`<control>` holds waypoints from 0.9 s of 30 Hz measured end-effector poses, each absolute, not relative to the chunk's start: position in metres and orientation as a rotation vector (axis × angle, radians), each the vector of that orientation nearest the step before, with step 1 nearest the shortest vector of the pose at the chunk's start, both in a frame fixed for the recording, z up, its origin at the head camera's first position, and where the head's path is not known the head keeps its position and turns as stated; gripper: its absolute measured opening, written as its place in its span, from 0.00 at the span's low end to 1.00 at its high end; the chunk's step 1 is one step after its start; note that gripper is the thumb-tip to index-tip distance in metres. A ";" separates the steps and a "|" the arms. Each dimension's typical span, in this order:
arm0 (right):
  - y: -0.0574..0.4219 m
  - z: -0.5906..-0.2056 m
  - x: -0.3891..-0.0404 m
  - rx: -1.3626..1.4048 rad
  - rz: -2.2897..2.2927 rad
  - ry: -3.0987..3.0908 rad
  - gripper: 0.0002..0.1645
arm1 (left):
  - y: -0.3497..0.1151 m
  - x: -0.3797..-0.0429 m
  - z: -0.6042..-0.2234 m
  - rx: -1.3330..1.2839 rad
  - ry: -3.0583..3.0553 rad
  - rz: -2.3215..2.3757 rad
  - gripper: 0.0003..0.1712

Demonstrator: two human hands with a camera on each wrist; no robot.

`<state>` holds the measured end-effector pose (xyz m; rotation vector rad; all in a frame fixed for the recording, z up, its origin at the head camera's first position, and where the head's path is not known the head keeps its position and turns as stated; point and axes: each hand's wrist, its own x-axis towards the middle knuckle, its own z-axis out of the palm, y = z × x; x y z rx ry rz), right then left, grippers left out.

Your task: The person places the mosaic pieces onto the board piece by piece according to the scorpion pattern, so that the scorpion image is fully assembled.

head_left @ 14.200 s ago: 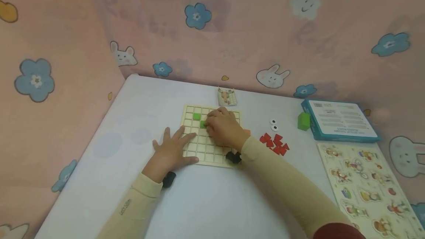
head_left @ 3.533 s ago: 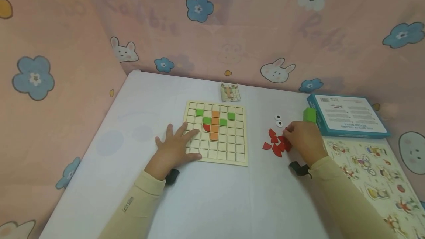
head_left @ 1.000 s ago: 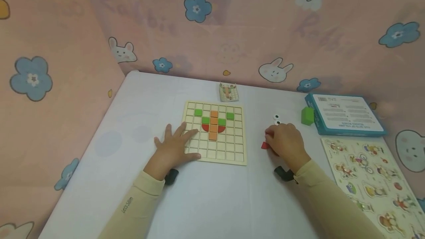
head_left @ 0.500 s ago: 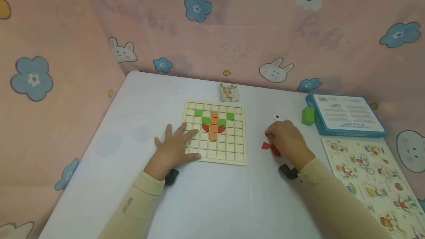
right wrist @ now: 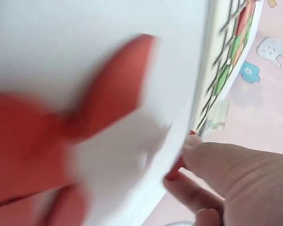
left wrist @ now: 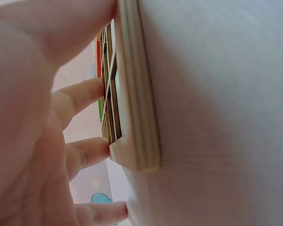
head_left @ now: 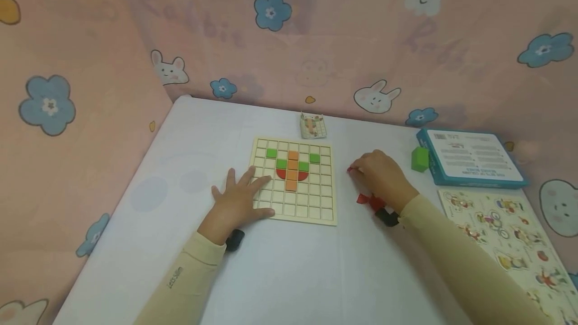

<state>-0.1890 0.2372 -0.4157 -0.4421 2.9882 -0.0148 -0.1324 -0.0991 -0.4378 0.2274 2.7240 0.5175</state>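
With the left hand [head_left: 235, 207], fingers spread wide and almost straight, rests on the left edge of the wooden grid board [head_left: 313, 202], at the centre of the head frame, without gripping it. In the left wrist frame, touches the board with two fingertips, left of centre. With the right hand [head_left: 381, 177], at the right of centre in the head frame, pinches a small red piece [head_left: 349, 169] between thumb and finger, apart from the board.

On the board: a column of orange tiles [head_left: 291, 185], with green tiles [head_left: 271, 153] and rounded red tiles [head_left: 303, 176] at both sides. Under the right hand, partly covered: loose red pieces [head_left: 363, 198], large and blurred at the left of the right wrist frame. At upper centre, behind the board: a small picture card [head_left: 312, 127]. At right: a green block [head_left: 420, 159], near a blue box [head_left: 478, 159]; at lower right, a sheet of printed figures [head_left: 501, 245].
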 end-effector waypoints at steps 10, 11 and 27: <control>0.188 -0.420 -0.251 -0.632 -0.236 3.001 0.09 | -0.100 -0.131 -0.437 0.236 2.730 0.497 0.51; 0.185 -0.421 -0.254 -0.633 -0.248 2.997 0.09 | -0.100 -0.131 -0.437 0.237 2.731 0.499 0.51; 0.177 -0.426 -0.244 -0.728 -0.038 2.945 0.22 | -0.102 -0.132 -0.435 0.232 2.735 0.506 0.51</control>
